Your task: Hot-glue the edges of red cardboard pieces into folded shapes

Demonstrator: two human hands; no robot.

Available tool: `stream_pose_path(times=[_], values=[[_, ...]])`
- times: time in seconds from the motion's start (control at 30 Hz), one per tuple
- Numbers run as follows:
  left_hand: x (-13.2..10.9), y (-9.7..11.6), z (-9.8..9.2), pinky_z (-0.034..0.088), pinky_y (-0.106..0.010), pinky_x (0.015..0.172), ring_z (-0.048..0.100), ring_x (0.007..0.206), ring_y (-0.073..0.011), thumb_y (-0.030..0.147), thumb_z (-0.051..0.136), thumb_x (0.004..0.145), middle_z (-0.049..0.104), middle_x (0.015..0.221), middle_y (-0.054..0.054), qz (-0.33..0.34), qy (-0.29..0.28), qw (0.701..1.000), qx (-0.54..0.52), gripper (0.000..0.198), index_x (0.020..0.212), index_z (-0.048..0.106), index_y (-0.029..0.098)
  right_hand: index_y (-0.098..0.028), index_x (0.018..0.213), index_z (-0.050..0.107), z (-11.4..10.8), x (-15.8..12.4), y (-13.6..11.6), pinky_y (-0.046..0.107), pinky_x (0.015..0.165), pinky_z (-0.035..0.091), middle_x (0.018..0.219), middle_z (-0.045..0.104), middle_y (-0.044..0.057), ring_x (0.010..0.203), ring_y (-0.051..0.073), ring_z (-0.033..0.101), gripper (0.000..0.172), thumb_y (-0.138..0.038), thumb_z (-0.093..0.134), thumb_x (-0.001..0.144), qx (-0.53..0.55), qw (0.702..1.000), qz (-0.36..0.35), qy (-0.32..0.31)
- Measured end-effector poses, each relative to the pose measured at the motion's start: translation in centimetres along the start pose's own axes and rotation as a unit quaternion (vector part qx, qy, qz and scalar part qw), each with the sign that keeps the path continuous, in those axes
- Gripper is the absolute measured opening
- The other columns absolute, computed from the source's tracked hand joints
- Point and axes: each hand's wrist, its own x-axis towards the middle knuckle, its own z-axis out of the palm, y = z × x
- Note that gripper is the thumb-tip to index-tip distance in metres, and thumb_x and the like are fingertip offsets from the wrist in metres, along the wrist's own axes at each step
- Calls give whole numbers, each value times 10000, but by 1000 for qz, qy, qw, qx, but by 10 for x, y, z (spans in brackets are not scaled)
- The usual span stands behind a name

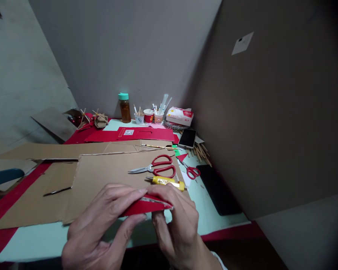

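A folded red card piece (146, 206) with a pale, rough edge is held above the near edge of the table. My left hand (104, 225) grips its left part between thumb and fingers. On the right part, my right hand (177, 217) has its fingers over the top and its thumb below. Just beyond my hands lies a yellow glue gun or similar tool (167, 181), partly hidden by my right fingers. Large red-handled scissors (157, 166) lie on a brown cardboard sheet (101, 172).
Small scissors (192, 171), a phone (187, 138), sticks (199, 153) and a black tablet-like slab (219, 189) lie at the right. Behind stand a bottle (125, 108), paper cups (148, 116) and a tissue pack (180, 116). A thin dark tool (58, 191) lies left.
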Motion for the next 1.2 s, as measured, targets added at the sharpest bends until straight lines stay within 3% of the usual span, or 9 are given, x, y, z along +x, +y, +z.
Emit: stream_pose_path(times=[0.17, 0.47, 0.7, 0.93, 1.1, 1.2], values=[[6, -5, -9, 563, -232, 853, 674, 976, -153, 59, 614, 901, 714, 1020, 14, 13, -47, 997, -62, 342, 1174, 643, 262, -129, 1163, 567, -1, -1, -3, 342, 747, 578, 951, 719, 122, 840, 226, 704, 307, -38, 491, 879, 11, 999, -7, -34], [5, -2, -8, 542, -154, 898, 704, 902, -106, 180, 688, 908, 763, 948, 44, 3, 11, 996, -84, 142, 1029, 740, 233, -130, 1173, 513, -1, -3, -11, 345, 778, 584, 964, 695, 129, 889, 234, 693, 306, -20, 468, 891, 27, 997, -7, -69], [-9, -3, -2, 524, -195, 953, 682, 931, -113, 198, 666, 934, 748, 979, 40, -14, 34, 996, -83, 151, 1056, 741, 247, -152, 1133, 502, -5, -5, -16, 343, 744, 586, 942, 681, 108, 846, 228, 679, 255, -59, 459, 899, 11, 993, 17, -118], [-12, -1, 0, 548, -280, 951, 690, 927, -138, 152, 652, 934, 736, 1024, 47, 33, 27, 996, -81, 210, 1114, 716, 240, -149, 1086, 503, 1, -9, -14, 324, 725, 587, 836, 636, 81, 795, 214, 661, 205, -69, 462, 901, 14, 997, -15, -69], [-10, -1, 3, 527, -297, 965, 673, 944, -142, 154, 646, 938, 726, 1027, 47, 29, 36, 996, -71, 223, 1125, 718, 251, -140, 1090, 523, -2, -9, -16, 324, 770, 588, 895, 646, 90, 871, 215, 669, 239, -40, 502, 874, 36, 996, 6, -77], [-9, -3, 3, 504, -300, 984, 660, 976, -144, 149, 631, 944, 722, 1046, 45, 39, 36, 996, -67, 260, 1159, 716, 267, -141, 1171, 551, -6, -10, -21, 343, 852, 579, 968, 673, 87, 939, 220, 679, 305, -66, 551, 875, 55, 993, 66, -82]])
